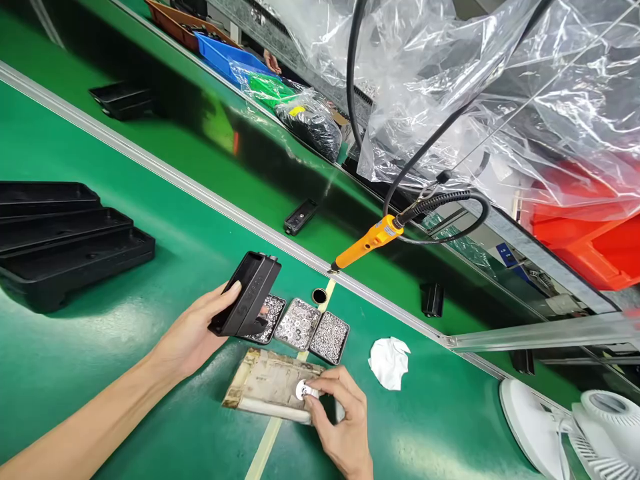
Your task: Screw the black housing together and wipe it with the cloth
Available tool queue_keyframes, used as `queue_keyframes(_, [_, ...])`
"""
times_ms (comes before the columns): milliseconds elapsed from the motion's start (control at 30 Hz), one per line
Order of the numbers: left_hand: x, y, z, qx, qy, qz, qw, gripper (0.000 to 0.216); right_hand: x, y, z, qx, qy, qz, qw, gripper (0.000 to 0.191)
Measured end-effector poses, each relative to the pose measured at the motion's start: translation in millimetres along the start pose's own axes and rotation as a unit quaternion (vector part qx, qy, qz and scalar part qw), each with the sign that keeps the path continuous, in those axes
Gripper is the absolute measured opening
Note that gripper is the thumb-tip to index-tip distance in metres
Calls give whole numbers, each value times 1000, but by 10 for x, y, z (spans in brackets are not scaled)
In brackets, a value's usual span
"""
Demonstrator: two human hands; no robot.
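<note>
While gripped at its lower end by left hand (193, 333): black plastic case (246, 293), slim, matte, tilted above three screw trays (299, 325). Right hand (340, 417) pinched on small white round part (302, 390), against worn pad (270, 385). Likely risk: loose one-handed hold, case dropping onto trays, screws scattering. Far right: hanging orange screwdriver (367, 243).

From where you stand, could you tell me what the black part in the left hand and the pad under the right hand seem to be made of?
The black part in the left hand looks like moulded plastic: matte, with uniform crisp edges. The pad under the right hand looks like worn cardboard or taped board: beige, stained, frayed at the edges; hard to say which.
</note>
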State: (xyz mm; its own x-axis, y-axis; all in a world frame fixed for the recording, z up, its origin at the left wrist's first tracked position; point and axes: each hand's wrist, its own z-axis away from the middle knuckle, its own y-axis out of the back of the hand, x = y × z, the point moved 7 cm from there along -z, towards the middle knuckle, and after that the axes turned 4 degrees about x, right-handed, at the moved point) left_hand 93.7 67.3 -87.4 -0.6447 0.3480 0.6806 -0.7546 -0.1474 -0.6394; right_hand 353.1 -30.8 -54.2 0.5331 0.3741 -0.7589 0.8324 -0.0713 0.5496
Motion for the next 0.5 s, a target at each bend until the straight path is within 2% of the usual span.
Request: queue_keyframes(500, [0,-26,26,6,4,12,1000,58,-18,-19,-9,-15,-2,42,999,14])
